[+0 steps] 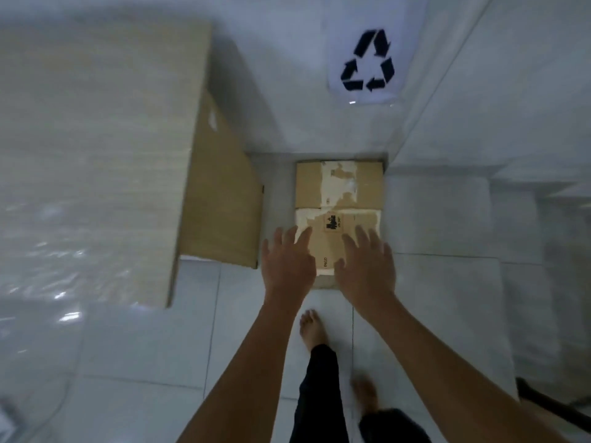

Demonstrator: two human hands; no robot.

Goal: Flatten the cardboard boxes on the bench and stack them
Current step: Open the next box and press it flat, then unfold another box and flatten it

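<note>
A flattened brown cardboard box point(339, 193) with torn white tape patches lies on the white tiled floor in the corner by the wall. My left hand point(287, 263) reaches over its near left edge with fingers spread and straight. My right hand point(367, 266) is over its near right part, fingers spread too. Neither hand holds anything. Whether the palms touch the cardboard or hover just above it is unclear. The wooden bench point(96, 155) stands on the left, its side panel next to the box.
A white sheet with a black recycling sign point(367, 62) hangs on the wall above the box. My bare feet point(311, 329) and dark trousers are on the tiles below my arms. A dark object point(550, 399) lies at the lower right edge.
</note>
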